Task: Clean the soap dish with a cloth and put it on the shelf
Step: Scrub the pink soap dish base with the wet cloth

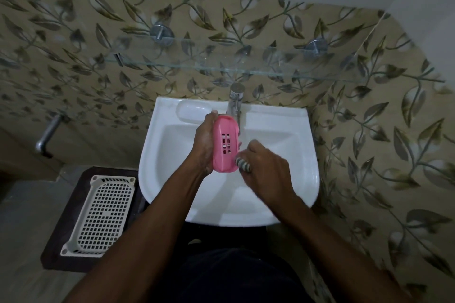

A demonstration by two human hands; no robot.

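Observation:
A pink plastic soap dish [224, 144] with drain slots is held upright over the white sink [290, 155]. My left hand [205, 145] grips it from its left side. My right hand [264, 167] is closed on a striped grey cloth [242, 164], which presses against the dish's lower right edge. Above the sink, a glass shelf [221, 66] runs along the tiled wall on two metal brackets, and nothing stands on it.
A chrome tap [235, 101] stands at the back of the sink, just behind the dish. A white perforated tray [98, 214] lies on a dark stand at the lower left. A metal pipe [48, 135] juts from the left wall.

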